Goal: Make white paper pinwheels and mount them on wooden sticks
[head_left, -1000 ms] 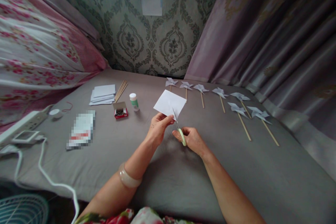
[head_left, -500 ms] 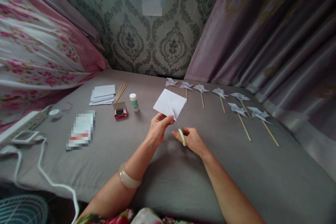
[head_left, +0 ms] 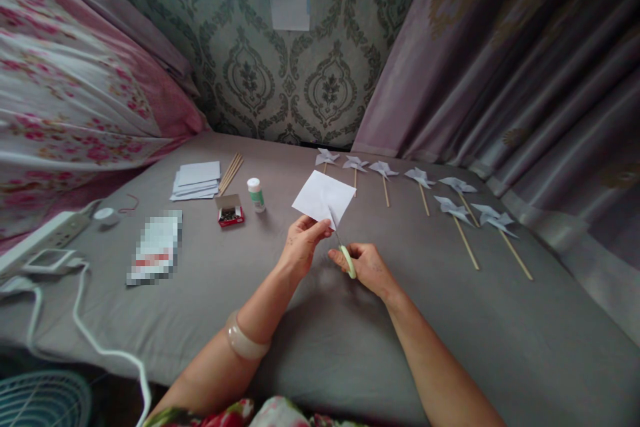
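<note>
My left hand (head_left: 304,240) pinches the near corner of a white square sheet of paper (head_left: 320,192), held up above the grey cloth. In my right hand (head_left: 366,264) is a pair of scissors (head_left: 347,263) with pale green handles. Their blades lie at the paper's near right edge, pointing toward its middle, close to my left thumb. Beyond the sheet and to the right lie several white paper pinwheels (head_left: 419,177) on wooden sticks.
On the left are a stack of white paper (head_left: 196,181), wooden sticks (head_left: 231,173), an open red box (head_left: 231,213) of small dark pieces, a white-and-green bottle (head_left: 256,196) and a blurred packet (head_left: 156,247). A power strip (head_left: 45,243) with white cables sits at the left edge.
The scissors' handles have come slightly closer together in my right hand. The paper and my left hand stay almost where they were.
</note>
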`<state>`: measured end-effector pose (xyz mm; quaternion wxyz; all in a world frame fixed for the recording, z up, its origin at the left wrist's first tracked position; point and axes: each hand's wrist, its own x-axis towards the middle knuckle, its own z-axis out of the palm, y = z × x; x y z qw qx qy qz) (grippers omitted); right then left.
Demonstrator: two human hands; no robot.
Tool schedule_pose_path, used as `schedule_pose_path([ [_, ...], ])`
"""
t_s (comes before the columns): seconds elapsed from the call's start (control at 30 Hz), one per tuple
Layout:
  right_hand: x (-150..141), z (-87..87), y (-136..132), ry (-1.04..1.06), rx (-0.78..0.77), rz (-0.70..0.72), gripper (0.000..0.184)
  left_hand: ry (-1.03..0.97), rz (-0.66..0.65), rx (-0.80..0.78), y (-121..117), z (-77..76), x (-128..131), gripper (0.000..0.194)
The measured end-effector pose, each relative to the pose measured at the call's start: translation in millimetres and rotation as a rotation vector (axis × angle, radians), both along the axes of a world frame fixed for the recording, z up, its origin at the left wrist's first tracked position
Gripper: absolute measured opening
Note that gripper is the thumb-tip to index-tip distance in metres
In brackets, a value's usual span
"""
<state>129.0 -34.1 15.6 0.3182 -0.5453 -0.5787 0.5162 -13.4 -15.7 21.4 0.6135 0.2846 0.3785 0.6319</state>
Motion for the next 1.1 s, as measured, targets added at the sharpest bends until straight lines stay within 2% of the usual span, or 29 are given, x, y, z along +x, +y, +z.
schedule_pose_path([
  [0.33,-0.6,3.8,0.9,0.010,-0.033,0.008,0.053,-0.066,-0.059,-0.023,1.5,-4.3,-2.9,0.023],
  [0.73,-0.3,0.9,1.7,0.034,-0.070,-0.005,0.054,-0.235,-0.087,-0.125,2.6,3.6,-3.6,0.024],
  [1.1,-0.8,1.7,1.3,0.072,-0.087,-0.002,0.053,-0.296,-0.120,-0.163,4.6,1.4,-4.5,0.021],
])
